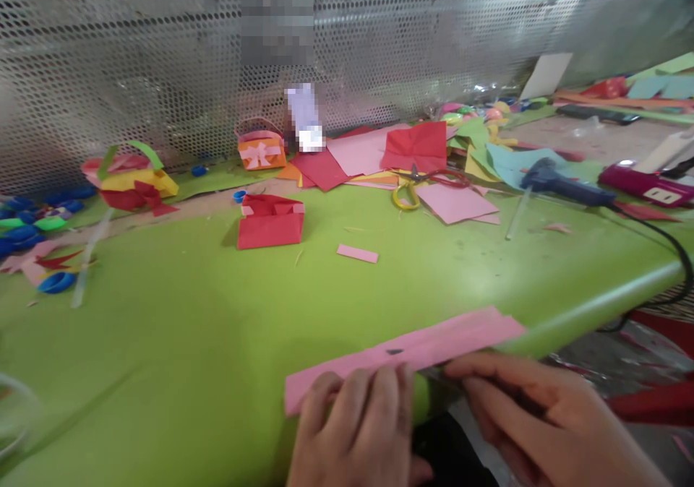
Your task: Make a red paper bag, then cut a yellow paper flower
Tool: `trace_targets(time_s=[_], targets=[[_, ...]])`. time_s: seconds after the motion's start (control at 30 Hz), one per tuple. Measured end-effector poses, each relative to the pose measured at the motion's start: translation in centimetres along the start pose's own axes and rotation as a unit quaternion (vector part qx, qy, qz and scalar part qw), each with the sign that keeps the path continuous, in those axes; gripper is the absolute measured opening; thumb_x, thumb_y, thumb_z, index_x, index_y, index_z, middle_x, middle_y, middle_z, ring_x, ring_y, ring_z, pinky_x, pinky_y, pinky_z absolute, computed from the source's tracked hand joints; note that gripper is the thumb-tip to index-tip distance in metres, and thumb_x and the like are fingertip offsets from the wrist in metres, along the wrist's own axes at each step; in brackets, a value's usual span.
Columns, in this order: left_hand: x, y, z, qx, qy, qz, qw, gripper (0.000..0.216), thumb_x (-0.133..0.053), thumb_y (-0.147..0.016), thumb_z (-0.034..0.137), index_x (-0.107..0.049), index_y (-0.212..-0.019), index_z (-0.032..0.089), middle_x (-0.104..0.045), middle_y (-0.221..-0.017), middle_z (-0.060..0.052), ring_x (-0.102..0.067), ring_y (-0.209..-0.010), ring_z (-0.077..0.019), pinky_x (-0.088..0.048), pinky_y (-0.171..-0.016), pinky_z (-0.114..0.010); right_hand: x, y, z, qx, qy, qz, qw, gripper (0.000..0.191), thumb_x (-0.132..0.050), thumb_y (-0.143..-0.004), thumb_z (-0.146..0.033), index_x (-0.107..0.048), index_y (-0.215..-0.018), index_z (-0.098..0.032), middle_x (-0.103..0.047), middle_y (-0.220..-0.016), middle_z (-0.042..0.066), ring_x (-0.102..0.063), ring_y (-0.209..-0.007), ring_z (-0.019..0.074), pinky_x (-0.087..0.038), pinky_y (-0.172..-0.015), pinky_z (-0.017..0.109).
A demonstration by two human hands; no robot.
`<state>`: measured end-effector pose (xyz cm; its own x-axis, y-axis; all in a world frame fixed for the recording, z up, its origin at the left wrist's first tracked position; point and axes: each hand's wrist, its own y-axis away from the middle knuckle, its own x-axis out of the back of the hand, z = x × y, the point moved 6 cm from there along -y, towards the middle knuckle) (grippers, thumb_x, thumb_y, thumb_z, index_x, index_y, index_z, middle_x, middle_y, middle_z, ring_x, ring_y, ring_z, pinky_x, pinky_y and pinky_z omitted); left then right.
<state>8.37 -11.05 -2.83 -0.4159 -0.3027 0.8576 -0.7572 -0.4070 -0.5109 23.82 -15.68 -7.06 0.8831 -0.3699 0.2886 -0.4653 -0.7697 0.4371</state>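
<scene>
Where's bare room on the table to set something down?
Bare green table shows left of the long pink paper, in front of the red box, and between that paper and the small pink strip. Crowded: the back, with scissors and glue gun.

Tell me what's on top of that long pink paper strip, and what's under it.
The left hand rests on the long pink strip, near a small dark spot. Green tabletop shows beyond it; whatever lies directly beneath is covered.

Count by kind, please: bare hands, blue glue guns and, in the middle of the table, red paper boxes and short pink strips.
Bare hands: 2 (left hand on long pink paper, right hand)
Blue glue gun: 1
Red paper box: 1
Short pink strip: 1
Total: 5
</scene>
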Motion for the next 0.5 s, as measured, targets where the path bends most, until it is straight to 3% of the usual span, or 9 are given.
trace_targets(time_s=[0.1,0.17,0.27,0.37,0.5], targets=[[-0.5,-1.6,1.0,-0.03,0.031,-0.018,0.999,0.038,-0.042,-0.091,0.035,-0.055,-0.121,0.016,-0.065,-0.112,-0.002,-0.053,-0.105,-0.0183,-0.037,-0.092,-0.033,2.9,-1.0,0.5,0.014,-0.001,0.053,0.998,0.034,-0.063,-0.067,-0.045,-0.069,-0.092,-0.023,-0.046,-0.042,-0.007,-0.037,-0.031,0.0049,-0.026,-0.028,0.012],[-0.5,-1.8,0.6,-0.031,0.043,-0.04,0.998,0.04,-0.04,-0.092,0.034,-0.051,-0.125,0.016,-0.061,-0.121,-0.001,-0.051,-0.113,-0.0177,-0.037,-0.097,-0.029,4.1,-1.7,1.0,0.014,-0.004,0.055,0.998,0.038,-0.064,-0.067,-0.046,-0.068,-0.096,-0.023,-0.049,-0.044,-0.006,-0.041,-0.033,0.0062,-0.027,-0.029,0.013],[0.0,-0.8,-0.9,-0.039,0.004,-0.055,0.998,0.043,-0.039,-0.092,0.038,-0.051,-0.126,0.014,-0.06,-0.122,-0.003,-0.051,-0.113,-0.0196,-0.039,-0.098,-0.03,4.4,-2.1,1.3,0.001,-0.001,0.036,0.999,0.039,-0.065,-0.064,-0.047,-0.069,-0.094,-0.022,-0.052,-0.046,-0.004,-0.043,-0.033,0.0074,-0.028,-0.028,0.014],[0.2,0.5,-2.2,-0.038,-0.026,-0.068,0.997,0.046,-0.043,-0.09,0.042,-0.054,-0.124,0.014,-0.062,-0.117,-0.003,-0.055,-0.106,-0.0206,-0.042,-0.094,-0.031,4.3,-1.8,0.5,0.002,0.008,0.081,0.997,0.032,-0.064,-0.064,-0.044,-0.069,-0.086,-0.022,-0.05,-0.046,-0.005,-0.04,-0.032,0.005,-0.026,-0.029,0.013],[0.1,0.9,-2.2,-0.056,-0.035,-0.063,0.996,0.044,-0.042,-0.09,0.039,-0.055,-0.121,0.011,-0.062,-0.117,-0.003,-0.054,-0.104,-0.0209,-0.042,-0.093,-0.032,4.0,-1.2,-0.3,0.002,0.014,0.11,0.994,0.032,-0.06,-0.064,-0.045,-0.069,-0.082,-0.021,-0.047,-0.046,-0.006,-0.039,-0.032,0.0042,-0.025,-0.03,0.013]])
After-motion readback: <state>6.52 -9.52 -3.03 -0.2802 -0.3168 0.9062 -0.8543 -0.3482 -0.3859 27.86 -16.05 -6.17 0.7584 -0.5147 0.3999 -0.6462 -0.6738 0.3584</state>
